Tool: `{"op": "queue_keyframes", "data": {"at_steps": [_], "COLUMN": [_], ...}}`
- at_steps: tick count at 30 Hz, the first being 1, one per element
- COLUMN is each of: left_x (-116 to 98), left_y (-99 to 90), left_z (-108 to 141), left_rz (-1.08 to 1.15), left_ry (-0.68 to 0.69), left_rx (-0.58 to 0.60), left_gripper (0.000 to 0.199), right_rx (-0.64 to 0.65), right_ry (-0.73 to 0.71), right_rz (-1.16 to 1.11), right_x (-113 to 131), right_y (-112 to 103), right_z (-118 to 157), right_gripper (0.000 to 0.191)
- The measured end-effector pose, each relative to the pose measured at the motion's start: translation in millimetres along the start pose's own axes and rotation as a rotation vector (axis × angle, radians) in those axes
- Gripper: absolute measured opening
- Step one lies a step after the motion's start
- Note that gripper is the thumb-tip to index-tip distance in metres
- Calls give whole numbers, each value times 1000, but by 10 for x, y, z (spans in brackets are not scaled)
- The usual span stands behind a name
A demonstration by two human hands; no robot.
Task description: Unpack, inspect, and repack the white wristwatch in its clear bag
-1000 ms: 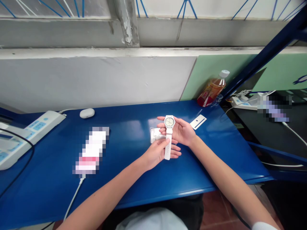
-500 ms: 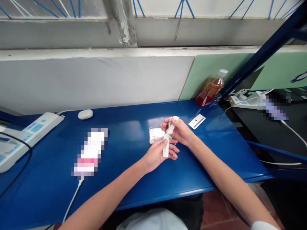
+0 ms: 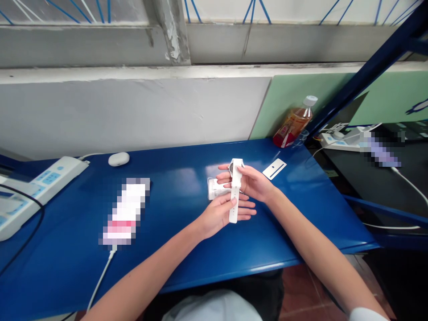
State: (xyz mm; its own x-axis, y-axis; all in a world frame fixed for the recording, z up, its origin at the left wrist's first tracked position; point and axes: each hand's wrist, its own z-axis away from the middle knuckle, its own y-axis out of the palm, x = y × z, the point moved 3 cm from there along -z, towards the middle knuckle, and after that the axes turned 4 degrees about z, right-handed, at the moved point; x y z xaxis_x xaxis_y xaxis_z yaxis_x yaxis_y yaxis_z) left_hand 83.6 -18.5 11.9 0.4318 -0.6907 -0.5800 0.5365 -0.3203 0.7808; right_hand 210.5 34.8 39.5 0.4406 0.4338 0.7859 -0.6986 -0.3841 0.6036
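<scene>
A white wristwatch point(image 3: 236, 178) is held between my two hands above the blue desk. Its strap, dotted with small holes, hangs down towards me; the buckle end is at the top. My left hand point(image 3: 219, 213) pinches the lower strap under its thumb, the other fingers stretched out behind it. Higher up, my right hand point(image 3: 254, 180) grips the upper part with its thumb in front and fingers behind. Partly hidden behind the hands lies a small clear packet with a white label point(image 3: 214, 189). To the right of my right hand rests a white card point(image 3: 274, 169) with a dark stripe.
On the blue desk point(image 3: 174, 191) lie a phone point(image 3: 129, 207) with a charging cable, a white earbud case point(image 3: 119, 159) and a white power strip point(image 3: 43, 191). A drink bottle point(image 3: 292, 125) stands by the back wall. A blue metal post point(image 3: 351, 84) rises at the right.
The watch strap has straightened from a bent shape into a nearly upright line. The fingers of both hands have spread a little more. The things on the desk have stayed put.
</scene>
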Motion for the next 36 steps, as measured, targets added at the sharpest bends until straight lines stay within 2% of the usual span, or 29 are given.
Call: {"op": "queue_keyframes", "data": {"at_steps": [7,12,18,27,36], "left_x": [-3,-19,-16,-38,-28], "left_y": [12,20,5,17,3], "left_z": [17,29,20,25,11], "left_rz": [16,21,20,16,1], "left_ry": [-23,-6,-5,4,4], "left_rx": [41,34,42,40,10], "left_gripper": [24,28,21,21,28], "right_rx": [25,42,63,105,53], "right_ry": [35,91,72,40,63], "right_rz": [35,0,-27,-49,-30], "right_x": [-4,-9,10,14,12], "right_y": [42,46,78,60,62], "right_z": [2,20,31,29,21], "right_gripper": [36,45,52,57,55]}}
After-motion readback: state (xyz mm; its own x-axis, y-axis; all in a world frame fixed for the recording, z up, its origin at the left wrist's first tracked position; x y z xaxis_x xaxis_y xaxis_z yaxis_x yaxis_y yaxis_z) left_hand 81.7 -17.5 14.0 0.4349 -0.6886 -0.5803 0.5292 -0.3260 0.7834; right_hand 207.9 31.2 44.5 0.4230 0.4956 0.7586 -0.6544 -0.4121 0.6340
